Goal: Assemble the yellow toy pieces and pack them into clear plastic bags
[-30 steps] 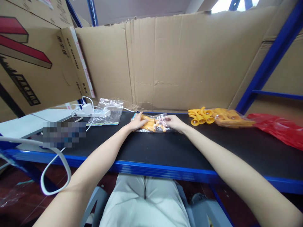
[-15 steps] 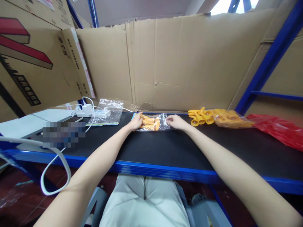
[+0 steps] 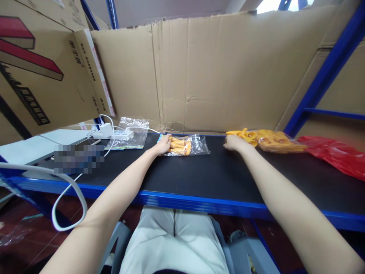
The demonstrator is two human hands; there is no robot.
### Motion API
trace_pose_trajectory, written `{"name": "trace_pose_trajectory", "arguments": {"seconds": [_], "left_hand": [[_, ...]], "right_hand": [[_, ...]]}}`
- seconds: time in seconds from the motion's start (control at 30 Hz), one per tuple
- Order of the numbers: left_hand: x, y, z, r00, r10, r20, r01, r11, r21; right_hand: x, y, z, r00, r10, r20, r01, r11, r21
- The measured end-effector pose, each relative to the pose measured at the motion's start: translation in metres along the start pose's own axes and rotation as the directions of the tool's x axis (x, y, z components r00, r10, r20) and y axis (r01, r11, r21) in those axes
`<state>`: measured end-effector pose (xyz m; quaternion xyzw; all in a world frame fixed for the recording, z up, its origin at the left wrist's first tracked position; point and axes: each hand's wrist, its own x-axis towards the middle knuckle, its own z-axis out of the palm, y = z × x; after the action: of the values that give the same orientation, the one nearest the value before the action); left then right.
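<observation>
Nearest, we see pale trousers (image 3: 171, 243) below a blue front rim (image 3: 199, 201), with a white cable (image 3: 82, 201) looping in front of that rim on the left. Behind the rim we record a black worktop (image 3: 194, 177). On it, at middle depth, the clear packet (image 3: 199, 145) lies flat, orange pieces (image 3: 180, 147) showing through its film. The left hand (image 3: 164, 145) grips the packet's left end, fingers closed over it; the packet's right end lies loose on the worktop. The right hand (image 3: 234, 142) is well apart from the packet, at the loose orange pieces (image 3: 248, 135). We see its fingers curled downward, but the fingertips are hidden: we cannot tell how far it is open or whether it has hold of a piece. To the right of those pieces we log a filled clear bag (image 3: 275, 142) with more orange pieces inside, then red plastic (image 3: 336, 155). On the left we find a phone (image 3: 89, 142) and, behind it, a white power strip (image 3: 121, 135). At the back we note an upright cardboard sheet (image 3: 228, 76).
</observation>
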<state>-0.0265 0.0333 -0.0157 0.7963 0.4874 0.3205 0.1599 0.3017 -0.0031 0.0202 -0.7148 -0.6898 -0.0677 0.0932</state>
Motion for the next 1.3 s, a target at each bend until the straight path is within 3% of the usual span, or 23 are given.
{"name": "trace_pose_trajectory", "arguments": {"seconds": [0.1, 0.27, 0.33, 0.6, 0.77, 0.9, 0.97, 1.07, 1.17, 1.3], "left_hand": [[0.0, -0.001, 0.0, 1.0, 0.007, 0.008, -0.007, 1.0, 0.017], [0.001, -0.002, 0.0, 1.0, 0.018, 0.01, -0.018, 1.0, 0.012], [0.001, -0.002, 0.0, 1.0, 0.019, 0.011, -0.019, 1.0, 0.013], [0.0, -0.002, 0.001, 1.0, 0.011, -0.002, -0.011, 1.0, -0.013], [-0.001, 0.0, 0.0, 1.0, 0.019, 0.014, -0.02, 0.999, 0.037], [-0.002, 0.003, -0.001, 1.0, 0.006, 0.029, -0.007, 0.999, 0.045], [-0.003, 0.003, -0.001, 1.0, 0.005, 0.029, -0.007, 0.999, 0.048], [-0.002, 0.001, -0.001, 0.999, 0.016, 0.027, -0.018, 0.998, 0.058], [-0.001, -0.002, 0.0, 0.999, 0.025, 0.033, -0.027, 0.998, 0.058], [0.0, -0.003, 0.001, 0.999, -0.006, 0.046, 0.005, 1.0, 0.018]], "right_hand": [[0.002, -0.01, 0.002, 0.995, -0.049, 0.088, 0.049, 0.999, 0.001], [-0.003, -0.026, -0.001, 0.969, -0.23, 0.085, 0.2, 0.942, 0.271], [-0.006, -0.03, -0.003, 0.958, -0.272, 0.085, 0.236, 0.924, 0.301], [-0.012, -0.027, 0.011, 0.986, -0.166, 0.023, 0.167, 0.984, -0.065], [-0.01, -0.021, 0.019, 0.958, -0.254, -0.131, 0.253, 0.967, -0.021], [-0.005, -0.025, 0.003, 0.949, -0.222, -0.225, 0.241, 0.969, 0.061], [-0.004, -0.03, -0.012, 0.966, -0.201, -0.163, 0.207, 0.978, 0.024], [-0.005, -0.041, -0.036, 0.985, -0.167, 0.042, 0.17, 0.983, -0.069], [-0.011, -0.059, -0.05, 0.963, -0.162, 0.213, 0.188, 0.977, -0.104], [-0.018, -0.085, -0.053, 0.928, -0.214, 0.305, 0.252, 0.964, -0.091]]}}
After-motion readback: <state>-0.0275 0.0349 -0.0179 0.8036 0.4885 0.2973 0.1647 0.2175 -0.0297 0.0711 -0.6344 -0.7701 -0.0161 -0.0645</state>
